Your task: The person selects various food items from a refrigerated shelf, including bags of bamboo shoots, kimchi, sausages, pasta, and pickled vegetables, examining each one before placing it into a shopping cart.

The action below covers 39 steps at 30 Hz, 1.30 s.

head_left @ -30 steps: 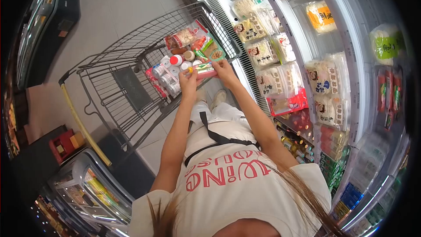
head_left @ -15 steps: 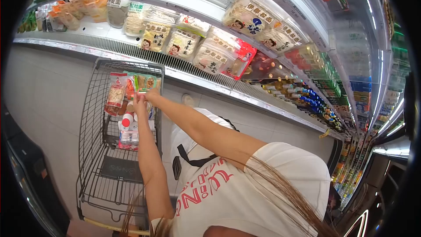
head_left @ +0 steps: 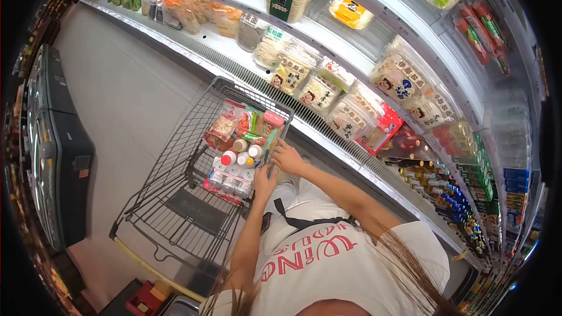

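Both hands meet at the near right edge of a wire shopping cart (head_left: 170,187). On the left, the left hand (head_left: 264,182) rests at the cart's side rim with its fingers curled, just beside a shrink-wrapped pack of small bottles (head_left: 229,181); whether it grips the wire or only touches it cannot be told at this size. Just to the right and slightly higher, the right hand (head_left: 287,158) sits at the same rim with fingers bent, close to the left hand but apart from it, and nothing can be made out in its grasp. A pink packet (head_left: 273,119) lies in the far corner of the cart, up beyond the right hand, leaning among the other goods.

Going across from the left: a dark chest freezer (head_left: 61,158) lines the left side of the aisle, with grey floor tiles (head_left: 123,93) between it and the cart. Inside the cart, a clear bag of snacks (head_left: 221,130) lies at the far end, next to red and green packets (head_left: 249,124). Below these stand a few small containers with red and white caps (head_left: 241,155), touching the bottle pack.

To the right of the cart runs an open refrigerated shelf (head_left: 345,41). Bags of noodles (head_left: 319,90) with printed labels lie in a row on its lower level, a red packet (head_left: 387,124) among them. Further right, rows of small bottles (head_left: 445,187) fill the lowest tier.
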Tool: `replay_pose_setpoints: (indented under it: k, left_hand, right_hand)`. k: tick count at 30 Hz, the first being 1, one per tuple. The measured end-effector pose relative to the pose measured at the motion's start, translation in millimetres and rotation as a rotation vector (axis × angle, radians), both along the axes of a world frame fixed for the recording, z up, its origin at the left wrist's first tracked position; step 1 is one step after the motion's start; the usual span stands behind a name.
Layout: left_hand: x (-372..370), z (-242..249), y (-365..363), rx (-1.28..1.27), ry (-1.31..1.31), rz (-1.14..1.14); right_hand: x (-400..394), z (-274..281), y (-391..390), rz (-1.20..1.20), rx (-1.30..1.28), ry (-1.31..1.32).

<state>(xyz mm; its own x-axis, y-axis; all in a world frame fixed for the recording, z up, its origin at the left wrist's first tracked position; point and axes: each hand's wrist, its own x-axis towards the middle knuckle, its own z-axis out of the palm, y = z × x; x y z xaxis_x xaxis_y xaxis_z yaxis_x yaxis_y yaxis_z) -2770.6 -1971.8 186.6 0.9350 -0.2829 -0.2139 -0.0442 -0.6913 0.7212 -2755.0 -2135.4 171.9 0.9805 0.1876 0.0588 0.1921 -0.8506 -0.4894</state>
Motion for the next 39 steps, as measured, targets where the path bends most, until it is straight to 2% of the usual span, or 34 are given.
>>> replay_pose_setpoints:
  k: [3, 6, 7, 9, 10, 12, 14, 15, 19, 22, 28, 31, 33, 34, 36, 37, 39]
  left_hand:
    - [-15.4, -8.3, 15.2, -0.024, -0.031, -0.021]
    - [-19.2, -2.1, 10.3, -0.019, -0.090, -0.020]
    - [-19.4, -9.0, 8.9, -0.027, -0.151, -0.052]
    - [-23.8, -28.4, 3.8, 0.045, -0.304, -0.046]
    - [-24.3, -12.0, -0.6, 0.127, -0.234, -0.030]
    - [-21.6, -18.4, -1.7, 0.228, -0.209, -0.046]
    - [-23.5, -17.0, 1.6, 0.190, -0.205, -0.037]
    - [-21.9, -15.3, -0.9, 0.170, -0.200, -0.027]
    - [-19.7, -16.8, 0.3, 0.124, -0.196, -0.057]
    - [-16.9, -19.1, 5.1, 0.111, -0.235, -0.062]
    - [-7.9, -27.6, 11.9, 0.134, -0.204, -0.054]
    - [-2.4, -33.0, 12.3, 0.090, -0.205, -0.024]
    - [2.0, -35.7, 17.6, 0.050, -0.234, -0.034]
    - [8.9, -35.3, 21.2, 0.149, -0.191, -0.123]
    - [27.8, -29.5, 23.5, 0.336, -0.105, -0.288]
    - [36.7, -18.1, 16.7, 0.444, -0.090, -0.365]
    - [55.0, 30.7, -15.7, 0.659, -0.054, -0.525]
  right_hand:
    - [-3.0, 3.3, -7.3, 0.184, 0.039, -0.005]
    - [4.6, -1.2, -24.4, 0.316, -0.067, 0.043]
    - [4.1, 4.6, -26.5, 0.316, -0.044, 0.089]
    - [7.1, -0.8, -23.9, 0.339, -0.153, 0.109]
    - [7.6, -8.9, -21.3, 0.326, -0.172, 0.097]
    - [7.1, 1.6, -17.5, 0.312, -0.246, 0.093]
    - [8.1, -3.9, -13.6, 0.311, -0.313, 0.032]
    - [6.2, 10.1, -15.2, 0.328, -0.356, -0.028]
    - [12.0, 25.5, -12.7, 0.379, -0.393, 0.159]
    - [6.6, 26.0, -13.4, 0.315, -0.367, -0.158]
    - [14.0, 32.7, -11.1, 0.332, -0.354, -0.165]
    - [21.7, 42.1, -8.1, 0.349, -0.386, -0.053]
    - [23.6, 51.8, -4.6, 0.332, -0.327, 0.074]
    - [24.4, 59.0, -4.1, 0.322, -0.298, 0.137]
    - [35.9, 66.3, -2.9, 0.138, -0.003, 0.188]
    - [40.2, 67.1, -5.6, 0.048, 0.142, 0.212]
    - [49.2, 107.4, -50.3, 0.139, 0.210, 0.076]
